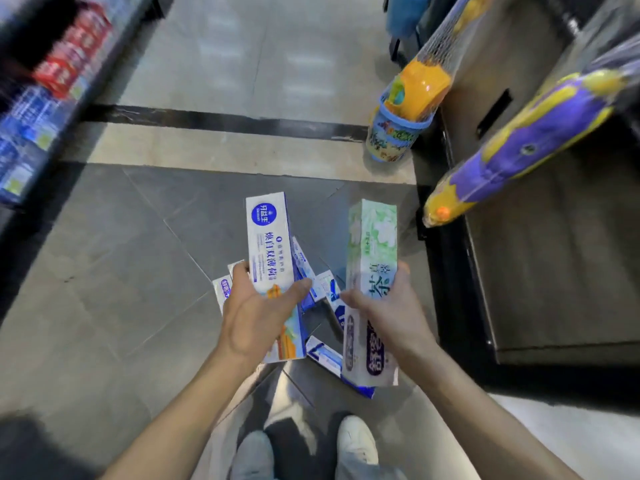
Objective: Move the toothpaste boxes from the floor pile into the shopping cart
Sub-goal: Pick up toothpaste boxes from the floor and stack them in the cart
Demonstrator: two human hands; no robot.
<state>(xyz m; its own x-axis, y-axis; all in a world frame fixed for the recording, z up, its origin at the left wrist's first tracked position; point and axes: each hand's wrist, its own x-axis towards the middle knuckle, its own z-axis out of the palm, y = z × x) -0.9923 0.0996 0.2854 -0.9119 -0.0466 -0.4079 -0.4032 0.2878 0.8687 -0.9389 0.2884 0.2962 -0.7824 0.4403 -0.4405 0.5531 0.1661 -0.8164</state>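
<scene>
While both hands are loaded, each carries one toothpaste carton above the floor pile [320,299]: the left hand [258,318] has fingers and thumb wrapped round the lower half of a white-and-blue box [268,244], and the right hand [389,311] wraps the middle of a green-and-purple box [372,258], thumb on the near face, fingers behind. Both boxes stand roughly upright, tilted slightly away, clear of the pile. Several more cartons lie jumbled on the grey floor tiles directly below the hands, overlapping at odd angles, just ahead of the person's shoes [356,438]. No shopping cart shows in view, so the drop spot cannot be told. Handling guess: thin cardboard with a tube inside, light, stiff along its length but easy to dent on the broad faces, glossy print so a bit slippery. Best hold looks like across the narrow sides near mid-length, as now; end grips would let the box swing. Hanging toys [408,95] sit right of the pile and could snag a raised box.
</scene>
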